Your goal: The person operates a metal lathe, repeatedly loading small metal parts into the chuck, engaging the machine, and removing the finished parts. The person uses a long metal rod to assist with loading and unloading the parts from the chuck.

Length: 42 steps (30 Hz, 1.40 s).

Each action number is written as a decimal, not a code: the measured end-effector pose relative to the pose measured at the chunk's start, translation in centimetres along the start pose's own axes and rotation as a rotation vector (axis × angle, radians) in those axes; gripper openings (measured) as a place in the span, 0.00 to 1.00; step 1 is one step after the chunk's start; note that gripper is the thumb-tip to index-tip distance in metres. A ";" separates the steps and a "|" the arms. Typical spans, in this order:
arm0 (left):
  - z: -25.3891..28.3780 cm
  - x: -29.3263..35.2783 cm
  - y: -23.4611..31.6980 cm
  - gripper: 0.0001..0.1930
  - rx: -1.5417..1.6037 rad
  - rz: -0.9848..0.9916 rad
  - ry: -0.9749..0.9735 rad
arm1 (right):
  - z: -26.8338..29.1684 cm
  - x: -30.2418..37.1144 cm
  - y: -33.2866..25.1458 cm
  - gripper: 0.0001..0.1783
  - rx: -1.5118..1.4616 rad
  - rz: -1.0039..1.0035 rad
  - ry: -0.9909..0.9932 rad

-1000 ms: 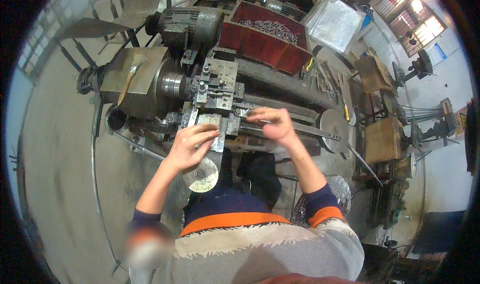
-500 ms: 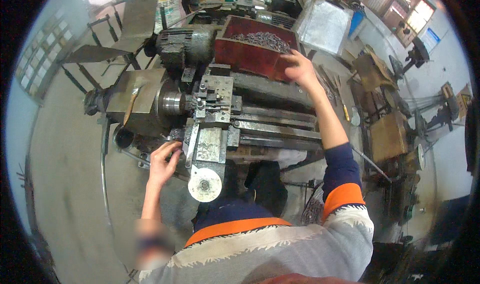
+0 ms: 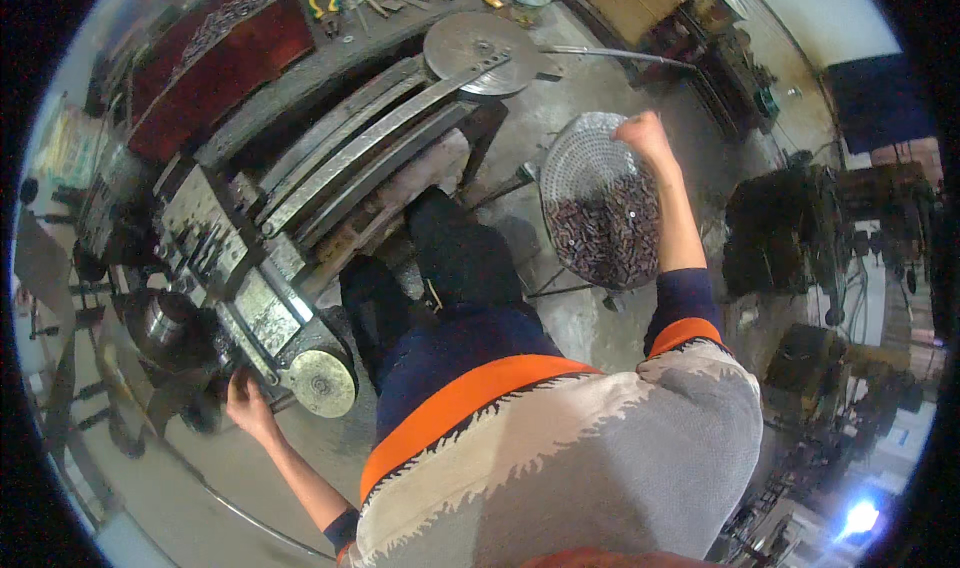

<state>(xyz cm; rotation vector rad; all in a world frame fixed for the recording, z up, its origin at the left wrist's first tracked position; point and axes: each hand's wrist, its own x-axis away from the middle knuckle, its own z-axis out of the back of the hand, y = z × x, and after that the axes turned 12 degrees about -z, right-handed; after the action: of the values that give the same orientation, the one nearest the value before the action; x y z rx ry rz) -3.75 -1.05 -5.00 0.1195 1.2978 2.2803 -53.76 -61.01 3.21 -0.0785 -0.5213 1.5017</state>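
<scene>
My right hand is closed at the far rim of a round perforated metal basket, its thumb on the near side of that rim. Many small dark metal pieces fill the basket's nearer part. On the left, my left hand has its fingers curled beside the lower side of a lathe carriage, close to a pale round handwheel. What those fingers hold, if anything, is too small to make out. The lathe's chuck lies farther left.
A red box of small metal parts stands behind the lathe bed rails. Near it lie yellow-handled pliers and several tools. A round metal plate sits at the rails' right end. Dark equipment stands right of the basket.
The view has swung right. My right hand has gone from the red box's edge to the perforated basket's rim. My left hand has stayed by the lathe carriage.
</scene>
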 end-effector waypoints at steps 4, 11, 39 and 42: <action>-0.1 -0.3 0.7 0.16 -0.036 0.003 -0.014 | -4.4 0.2 6.7 0.19 -0.067 0.197 -0.129; 0.7 0.3 -0.3 0.18 -0.111 -0.021 -0.086 | -11.7 1.9 4.6 0.15 0.160 0.122 -0.238; 0.5 0.6 2.8 0.17 -0.249 0.013 -0.109 | -14.2 7.6 3.0 0.20 0.210 0.600 -0.192; 1.2 0.7 9.4 0.16 -0.509 -0.177 -0.403 | -11.5 9.4 0.4 0.23 -0.048 0.687 -0.071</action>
<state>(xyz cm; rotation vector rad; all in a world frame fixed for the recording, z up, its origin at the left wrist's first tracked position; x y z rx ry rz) -7.64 -3.63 3.32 0.2573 0.4880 2.2097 -50.01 -48.88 -4.56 -0.2626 -0.6216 2.1672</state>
